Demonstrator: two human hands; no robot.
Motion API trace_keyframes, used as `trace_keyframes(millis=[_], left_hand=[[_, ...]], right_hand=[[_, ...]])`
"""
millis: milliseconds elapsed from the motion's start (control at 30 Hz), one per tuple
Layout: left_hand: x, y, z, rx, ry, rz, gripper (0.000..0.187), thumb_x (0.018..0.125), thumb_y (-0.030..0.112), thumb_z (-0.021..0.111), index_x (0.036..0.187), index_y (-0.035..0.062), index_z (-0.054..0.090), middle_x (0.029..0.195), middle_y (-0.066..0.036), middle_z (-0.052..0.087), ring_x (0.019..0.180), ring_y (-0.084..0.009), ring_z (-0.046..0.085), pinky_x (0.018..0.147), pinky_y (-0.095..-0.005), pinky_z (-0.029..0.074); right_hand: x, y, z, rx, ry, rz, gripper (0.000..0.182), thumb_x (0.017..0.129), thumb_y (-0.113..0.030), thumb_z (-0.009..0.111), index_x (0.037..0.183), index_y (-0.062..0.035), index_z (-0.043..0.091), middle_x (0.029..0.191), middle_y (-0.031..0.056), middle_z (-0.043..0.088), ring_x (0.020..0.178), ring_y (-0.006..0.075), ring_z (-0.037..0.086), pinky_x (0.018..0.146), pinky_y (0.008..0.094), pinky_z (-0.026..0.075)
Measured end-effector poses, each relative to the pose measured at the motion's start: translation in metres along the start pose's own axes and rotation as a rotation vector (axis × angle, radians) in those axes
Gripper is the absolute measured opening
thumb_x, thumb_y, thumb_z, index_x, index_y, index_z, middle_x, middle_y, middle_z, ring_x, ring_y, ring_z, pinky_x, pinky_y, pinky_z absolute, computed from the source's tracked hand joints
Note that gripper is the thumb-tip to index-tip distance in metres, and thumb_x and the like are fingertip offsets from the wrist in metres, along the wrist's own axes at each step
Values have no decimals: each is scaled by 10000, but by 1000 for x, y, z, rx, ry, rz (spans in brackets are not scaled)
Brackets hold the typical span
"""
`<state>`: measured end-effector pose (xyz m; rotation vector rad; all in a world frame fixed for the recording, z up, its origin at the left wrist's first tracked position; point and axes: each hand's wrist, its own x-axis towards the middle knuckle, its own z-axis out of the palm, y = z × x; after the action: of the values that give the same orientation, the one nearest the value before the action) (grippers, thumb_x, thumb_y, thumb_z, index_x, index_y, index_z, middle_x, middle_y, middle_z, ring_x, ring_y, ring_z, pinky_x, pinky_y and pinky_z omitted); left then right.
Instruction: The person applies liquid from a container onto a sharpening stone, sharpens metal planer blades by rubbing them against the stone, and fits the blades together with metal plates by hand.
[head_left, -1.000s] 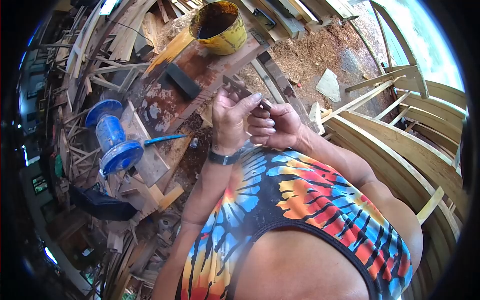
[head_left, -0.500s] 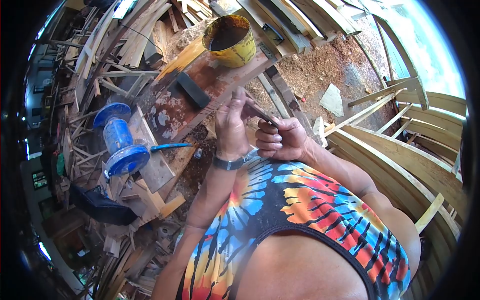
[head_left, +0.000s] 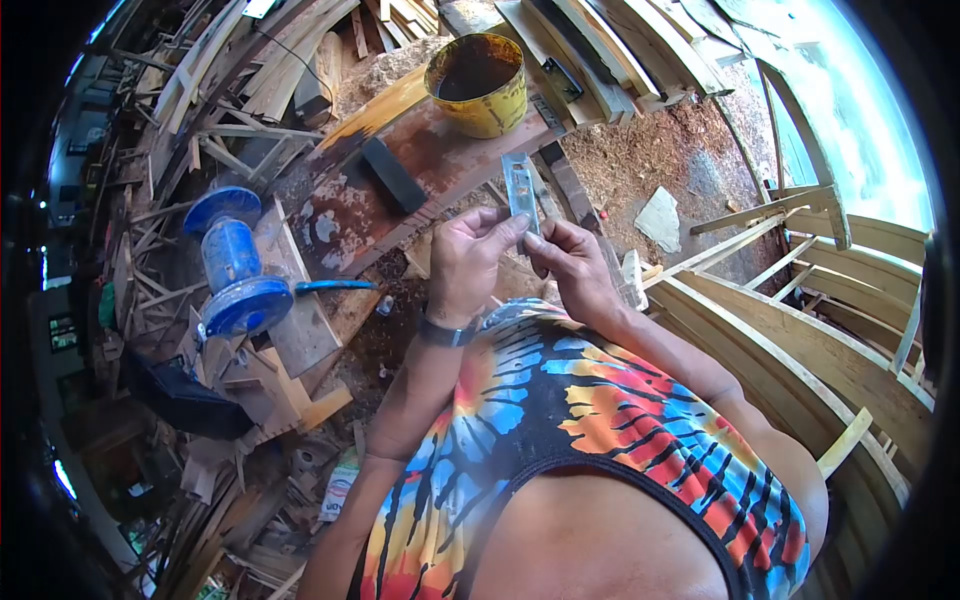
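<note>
Both my hands are raised in front of my chest, pinching a flat, shiny metal plane blade with slots cut in it. The blade stands up between my fingertips, its broad face toward me. My left hand, with a dark watch strap at the wrist, grips its lower left side. On the lower right side, the curled fingers and thumb of my right hand hold it. Just beyond my left hand a dark rectangular sharpening stone lies on the wet, stained bench board. A yellow bucket of dark liquid stands farther along it.
Left of me sits a blue spool-shaped metal object beside a blue-handled tool. Scrap wood is heaped on the left. Sawdust covers the ground ahead, with a pale flat piece on it. Curved wooden frames stand at right.
The plane blade has turned from nearly edge-on to upright with its face showing. My right hand has shifted its grip to the blade's lower end. The view has moved slightly.
</note>
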<state>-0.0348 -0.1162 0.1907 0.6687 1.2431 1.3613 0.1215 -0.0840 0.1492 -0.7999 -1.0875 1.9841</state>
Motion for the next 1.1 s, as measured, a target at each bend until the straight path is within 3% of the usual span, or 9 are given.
trace_keyframes(millis=[467,700,900,967,1033,1100], left_hand=[[-1,-3,-4,44,139,82,158,973,127,705,915,-19,723,848,-51,736,757,-86,662,736,-231,529],[2,-3,-7,1,171,124,148,984,124,691,944,-16,718,853,-44,730,742,-80,651,742,-239,532],[6,-7,-12,-121,219,133,184,1010,196,655,966,28,716,972,-44,731,871,-82,663,790,-279,547],[11,-35,-29,-227,254,-16,225,1009,235,644,1090,34,701,1050,-53,726,937,-125,675,838,-297,549],[4,-14,-24,-507,-202,-36,300,998,241,650,1215,33,657,1077,-69,721,954,-178,688,862,-305,552],[0,-8,-10,-591,-271,-54,327,999,181,649,1291,37,617,1108,-97,715,985,-210,694,879,-331,563]], right_hand=[[-6,1,-1,-318,27,-102,311,964,-226,712,774,-29,564,667,-34,461,640,67,407,557,276,333],[-9,0,1,-266,-22,-50,316,967,-229,706,770,-27,563,665,-32,475,641,65,422,558,274,343],[-13,-14,6,-225,-35,80,283,947,-227,701,761,-49,584,686,-30,529,661,60,458,592,269,362],[-15,-11,2,-30,-35,189,201,953,-198,684,825,-57,621,753,-3,579,715,88,503,647,283,393],[-11,-14,4,490,-170,347,166,937,-198,695,972,-49,629,782,3,540,682,132,461,635,303,374],[-1,5,-9,764,-355,403,150,979,-224,648,992,-75,633,804,30,552,700,146,472,660,302,391]])
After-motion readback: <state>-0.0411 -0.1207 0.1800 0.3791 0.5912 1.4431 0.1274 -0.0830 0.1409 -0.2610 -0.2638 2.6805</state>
